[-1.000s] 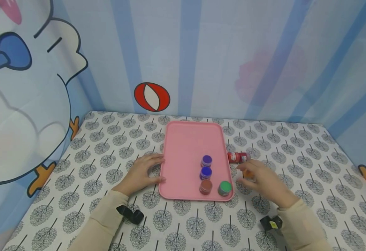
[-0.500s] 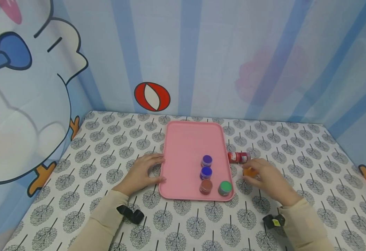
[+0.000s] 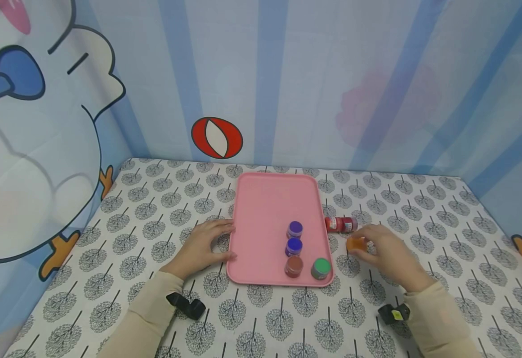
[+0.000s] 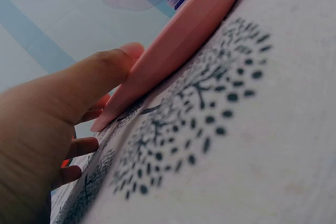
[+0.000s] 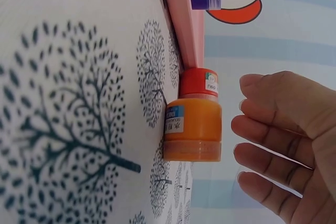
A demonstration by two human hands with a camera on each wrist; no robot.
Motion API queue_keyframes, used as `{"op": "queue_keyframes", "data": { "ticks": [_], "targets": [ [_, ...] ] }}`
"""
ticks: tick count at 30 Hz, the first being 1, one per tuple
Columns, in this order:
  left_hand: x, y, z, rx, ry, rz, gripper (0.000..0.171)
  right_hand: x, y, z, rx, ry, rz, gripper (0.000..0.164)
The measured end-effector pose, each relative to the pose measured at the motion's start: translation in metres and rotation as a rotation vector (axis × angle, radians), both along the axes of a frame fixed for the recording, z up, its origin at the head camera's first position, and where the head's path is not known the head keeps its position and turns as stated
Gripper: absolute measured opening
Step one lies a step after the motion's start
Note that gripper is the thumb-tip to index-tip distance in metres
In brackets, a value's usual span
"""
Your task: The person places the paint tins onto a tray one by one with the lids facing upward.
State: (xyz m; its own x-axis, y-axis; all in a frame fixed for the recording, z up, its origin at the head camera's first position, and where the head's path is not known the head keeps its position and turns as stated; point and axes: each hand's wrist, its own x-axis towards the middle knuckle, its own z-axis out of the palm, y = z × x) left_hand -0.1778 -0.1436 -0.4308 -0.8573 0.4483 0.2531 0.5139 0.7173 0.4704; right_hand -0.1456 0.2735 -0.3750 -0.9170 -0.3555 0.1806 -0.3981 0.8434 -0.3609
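Note:
My left hand [image 3: 205,246] rests at the left edge of the pink tray [image 3: 261,199]. In the left wrist view its thumb [image 4: 113,61] lies against the rim, with the other fingers loosely bent. My right hand [image 3: 384,251] is beside an orange paint jar [image 3: 356,243] lying on its side on the cloth. In the right wrist view the relaxed fingers [image 5: 268,161] stand apart from the orange jar. Red paint [image 3: 340,224] lies on its side just beyond, against the tray; it looks like two jars end to end.
On the tray's right half stand a purple jar [image 3: 294,228], a blue jar [image 3: 294,246], a brown jar [image 3: 294,266] and a green jar [image 3: 320,268]. A tree-patterned cloth [image 3: 167,179] covers the table. Behind it hangs a striped curtain [image 3: 305,89].
My right hand has shifted slightly to the right, and more of the orange jar shows in front of its fingers. The left hand and the tray have not moved.

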Motion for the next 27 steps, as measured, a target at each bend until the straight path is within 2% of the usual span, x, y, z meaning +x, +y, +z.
{"op": "queue_keyframes", "data": {
  "ticks": [12,27],
  "targets": [
    [0.0,0.0,-0.001,-0.001,0.001,0.005,0.065,-0.002,0.005,-0.001,0.033,0.027,-0.016,0.031],
    [0.001,0.001,0.001,0.005,-0.004,0.004,0.065,-0.003,0.01,-0.001,0.068,-0.066,-0.07,0.043]
  ]
}}
